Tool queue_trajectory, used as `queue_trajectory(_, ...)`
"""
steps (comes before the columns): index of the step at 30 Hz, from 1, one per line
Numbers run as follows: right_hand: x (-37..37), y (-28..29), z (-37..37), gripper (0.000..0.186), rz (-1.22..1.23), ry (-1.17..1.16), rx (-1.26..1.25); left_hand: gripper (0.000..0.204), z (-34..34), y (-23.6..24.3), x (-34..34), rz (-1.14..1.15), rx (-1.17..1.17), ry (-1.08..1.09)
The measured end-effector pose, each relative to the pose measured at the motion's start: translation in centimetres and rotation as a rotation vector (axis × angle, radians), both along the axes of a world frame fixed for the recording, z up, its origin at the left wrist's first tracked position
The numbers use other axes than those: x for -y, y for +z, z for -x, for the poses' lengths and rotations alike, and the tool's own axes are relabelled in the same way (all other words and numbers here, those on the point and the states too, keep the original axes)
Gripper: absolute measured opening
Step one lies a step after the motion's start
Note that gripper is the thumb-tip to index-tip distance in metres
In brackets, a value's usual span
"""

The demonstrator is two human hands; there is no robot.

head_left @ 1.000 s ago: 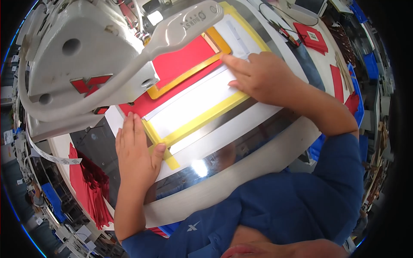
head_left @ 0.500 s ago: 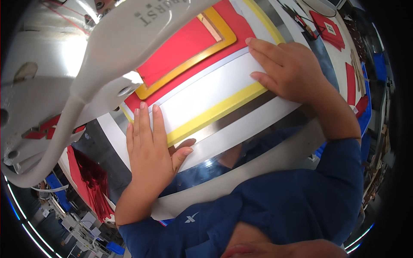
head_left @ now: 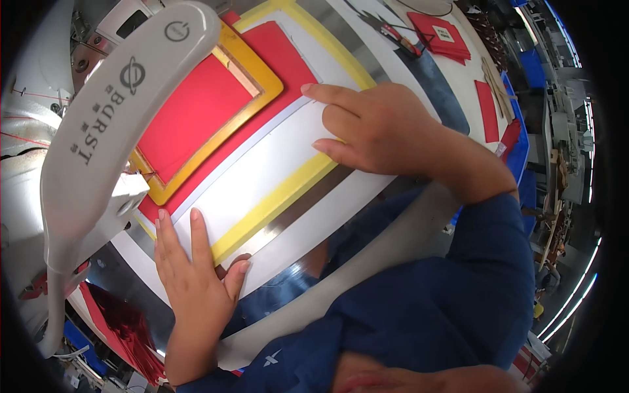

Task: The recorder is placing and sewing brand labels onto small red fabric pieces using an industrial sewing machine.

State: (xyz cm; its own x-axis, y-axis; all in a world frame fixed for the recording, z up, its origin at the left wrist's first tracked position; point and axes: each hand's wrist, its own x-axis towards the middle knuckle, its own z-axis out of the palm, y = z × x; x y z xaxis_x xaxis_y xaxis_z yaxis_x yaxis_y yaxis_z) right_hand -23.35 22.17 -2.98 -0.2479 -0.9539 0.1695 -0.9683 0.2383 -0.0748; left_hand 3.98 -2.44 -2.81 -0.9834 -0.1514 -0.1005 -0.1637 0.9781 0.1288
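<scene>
My left hand (head_left: pixel 195 274) lies open, fingers spread, with its fingertips on the white sheet (head_left: pixel 252 171) at the lower edge of a red fabric piece (head_left: pixel 289 64). A yellow rectangular frame (head_left: pixel 268 93) rests on the red piece and surrounds a red inner area. My right hand (head_left: pixel 373 134) has its index fingertip on the red piece's right corner, another finger bent, and its thumb apart near the yellow tape (head_left: pixel 282 200) along the sheet. A grey lamp (head_left: pixel 121 105) on a curved arm hangs over the frame's left side, hiding part of it.
A white machine body (head_left: pixel 26 78) fills the left. Red fabric stacks stand at lower left (head_left: pixel 121 331) and upper right (head_left: pixel 434 36), near scissors or cutters (head_left: pixel 400 36) and wooden strips (head_left: pixel 491 82). A blue bin (head_left: pixel 521 147) lines the right side, with shelving beyond.
The view has shifted, so the lamp looms larger at left and the frame appears further left. My right hand's middle finger has bent, leaving the index extended. My left hand stays spread on the sheet.
</scene>
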Motion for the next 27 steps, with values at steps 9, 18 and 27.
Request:
queue_trajectory(9, -0.08, 0.37, -0.01, 0.03, -0.04, 0.007, 0.041, 0.088, 0.21, 0.04, -0.32, 0.048, -0.001, -0.025)
queue_trajectory(18, -0.05, -0.1, -0.17, 0.034, 0.025, -0.052, 0.005, 0.09, -0.26, 0.23, -0.52, 0.113, 0.01, -0.017)
queue_trajectory(27, -0.11, 0.21, 0.27, 0.032, 0.166, -0.069, -0.013, 0.094, -0.19, 0.57, -0.55, 0.265, 0.0, -0.001)
